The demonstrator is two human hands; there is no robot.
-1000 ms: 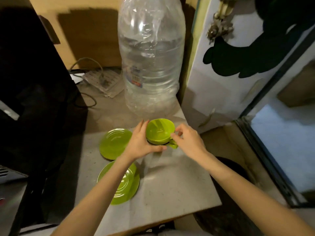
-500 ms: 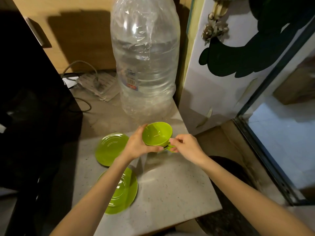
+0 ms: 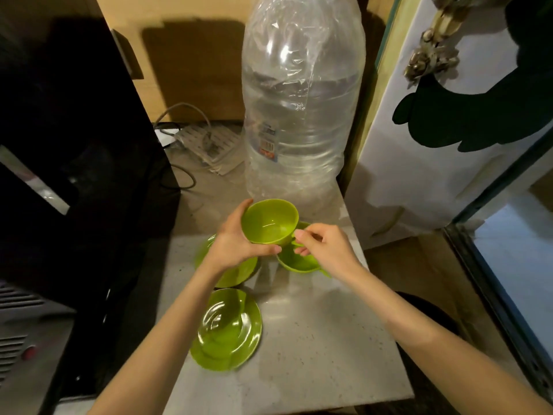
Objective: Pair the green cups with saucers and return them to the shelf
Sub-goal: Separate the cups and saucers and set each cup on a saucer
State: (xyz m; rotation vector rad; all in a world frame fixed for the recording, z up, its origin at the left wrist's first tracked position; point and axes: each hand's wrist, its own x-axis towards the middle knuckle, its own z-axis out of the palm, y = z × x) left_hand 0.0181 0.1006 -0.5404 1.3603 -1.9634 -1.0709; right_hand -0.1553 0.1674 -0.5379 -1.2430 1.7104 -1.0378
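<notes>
My left hand [image 3: 236, 244] grips the side of a green cup [image 3: 269, 223] and holds it raised and tilted above the counter. My right hand [image 3: 326, 250] pinches what looks like that cup's handle between thumb and finger. A second green cup [image 3: 296, 262] stands on the counter just below, partly hidden by my right hand, with its handle pointing right. One green saucer [image 3: 236, 274] lies under my left wrist, mostly covered. Another green saucer [image 3: 227, 327] lies nearer to me, fully in view.
A large clear water bottle [image 3: 302, 115] stands right behind the cups. The grey counter [image 3: 314, 354] ends close on the right and front. A black appliance [image 3: 74, 145] walls the left side, with a power strip and cables [image 3: 206, 142] behind. A white door [image 3: 434, 160] stands right.
The upper cup has come up off a second cup, which now shows on the counter beneath it. Both hands stayed on the raised cup. The camera moved in closer.
</notes>
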